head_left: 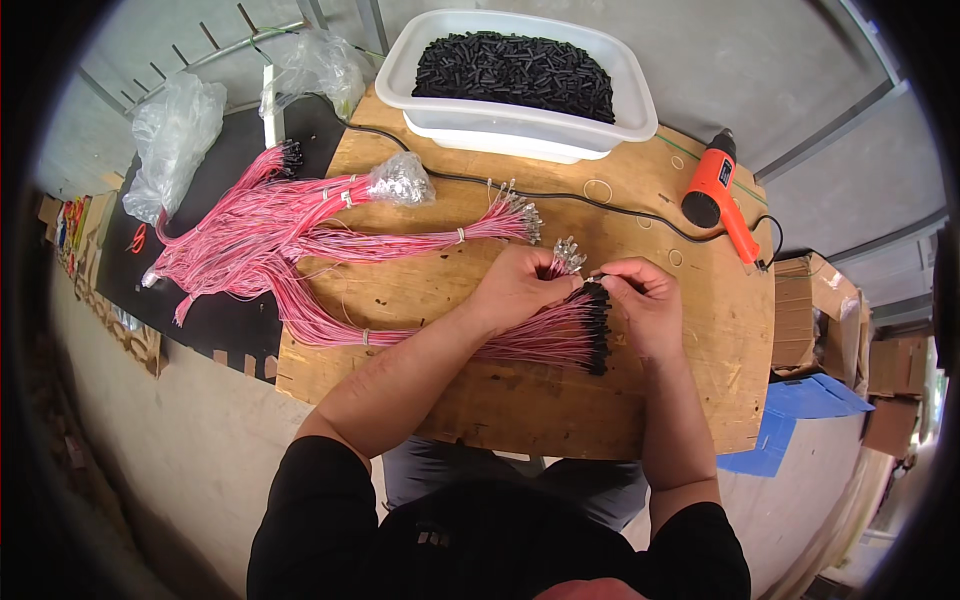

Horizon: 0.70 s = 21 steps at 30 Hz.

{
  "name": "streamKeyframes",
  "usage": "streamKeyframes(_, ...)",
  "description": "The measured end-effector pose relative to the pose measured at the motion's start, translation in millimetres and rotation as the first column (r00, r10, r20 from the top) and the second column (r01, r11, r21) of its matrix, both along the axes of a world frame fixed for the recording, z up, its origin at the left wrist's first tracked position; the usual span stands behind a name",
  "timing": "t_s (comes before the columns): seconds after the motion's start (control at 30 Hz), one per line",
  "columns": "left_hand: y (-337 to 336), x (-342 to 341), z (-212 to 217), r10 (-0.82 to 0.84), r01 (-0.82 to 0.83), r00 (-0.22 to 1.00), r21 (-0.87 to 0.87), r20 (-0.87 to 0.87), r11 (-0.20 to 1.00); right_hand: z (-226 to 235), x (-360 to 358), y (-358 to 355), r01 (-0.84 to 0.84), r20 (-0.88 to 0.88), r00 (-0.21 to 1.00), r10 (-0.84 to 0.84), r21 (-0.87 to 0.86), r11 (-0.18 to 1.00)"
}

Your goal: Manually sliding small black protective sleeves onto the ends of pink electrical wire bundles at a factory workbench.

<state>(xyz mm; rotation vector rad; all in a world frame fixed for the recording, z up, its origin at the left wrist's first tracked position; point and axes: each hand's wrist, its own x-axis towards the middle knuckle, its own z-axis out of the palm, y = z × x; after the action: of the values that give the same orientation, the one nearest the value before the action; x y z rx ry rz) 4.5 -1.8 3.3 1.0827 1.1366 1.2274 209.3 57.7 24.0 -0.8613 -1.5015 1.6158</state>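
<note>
My left hand (518, 290) is closed around a bunch of thin pink wires, whose metal-tipped ends (567, 258) stick up past the fingers. Close beside it, the thumb and fingers of my right hand (648, 302) are pinched together at a small pale wire tip; exactly what they grip is too small to make out. Under my hands, pink wires (540, 345) lie fanned on the wooden table (460, 405), and black sleeves (598, 340) cover their ends. More tied pink wire bundles (390, 243) stretch to the left, one with bare metal ends, another with its end in clear plastic (402, 180).
A white tub (520, 130) of short black sleeves (510, 75) stands at the back. An orange heat gun (712, 190) lies at the right, and a black cord (480, 182) crosses the table. Clear bags (180, 140) hang at left. Cardboard boxes (815, 310) stand beyond the right edge.
</note>
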Motion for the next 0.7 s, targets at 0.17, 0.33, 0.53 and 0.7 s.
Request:
streamKeyframes(0.17, -0.3, -3.6, 1.0, -0.025, 0.024, 0.997, -0.013, -0.077, 1.0, 0.2, 1.2, 0.2, 0.001, 0.018, 1.0, 0.0, -0.051, 0.999)
streamKeyframes(0.33, 0.5, -3.4, -2.1, -0.025, 0.026, 0.997, 0.004, -0.072, 1.0, -3.4, 0.0, 0.9, -0.017, -0.006, 1.0, 0.017, -0.043, 0.999)
streamKeyframes(0.53, 0.1, -2.4, -1.0, -0.027, 0.027, 0.998, -0.001, -0.065, 1.0, -1.8, 1.6, 1.0, -0.011, 0.034, 0.999, 0.013, -0.065, 0.998)
streamKeyframes(0.7, 1.0, -2.5, -4.0, -0.023, 0.023, 0.997, 0.001, -0.071, 1.0, -0.7, -1.3, -1.2, 0.0, 0.059, 0.998, 0.003, -0.064, 0.998)
